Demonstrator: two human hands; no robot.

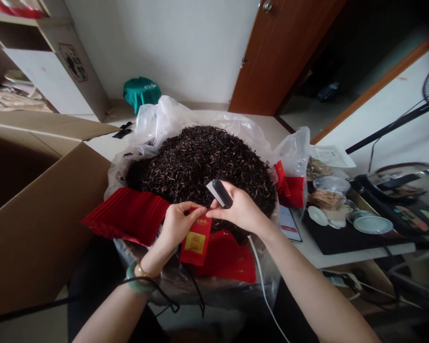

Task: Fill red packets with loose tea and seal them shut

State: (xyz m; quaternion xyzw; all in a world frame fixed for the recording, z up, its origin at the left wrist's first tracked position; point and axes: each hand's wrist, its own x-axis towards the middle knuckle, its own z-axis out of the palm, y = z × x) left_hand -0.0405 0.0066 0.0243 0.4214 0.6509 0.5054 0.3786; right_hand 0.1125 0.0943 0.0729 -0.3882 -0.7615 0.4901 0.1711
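Observation:
A red packet (197,245) with gold lettering and a gold square hangs upright between my two hands. My left hand (180,220) pinches its top edge at the left, thumb and finger closed. At its top right corner, the thumb of my right hand (239,207) meets the packet. In that same hand sits a small black-and-white tool (219,193), its exact kind unclear. Behind both hands rises a big heap of dark, twisted tea leaves (203,157) in a clear plastic liner (171,116). A thick row of red packets (127,216) lies left; more red packets (232,259) lie below.
On the left stands an open cardboard box (53,224). To the right, a phone (289,224), red packets (295,190), a lidded glass jar (331,190) and small white cups (373,225) occupy a table. A white cable (262,281) runs down beside my right forearm.

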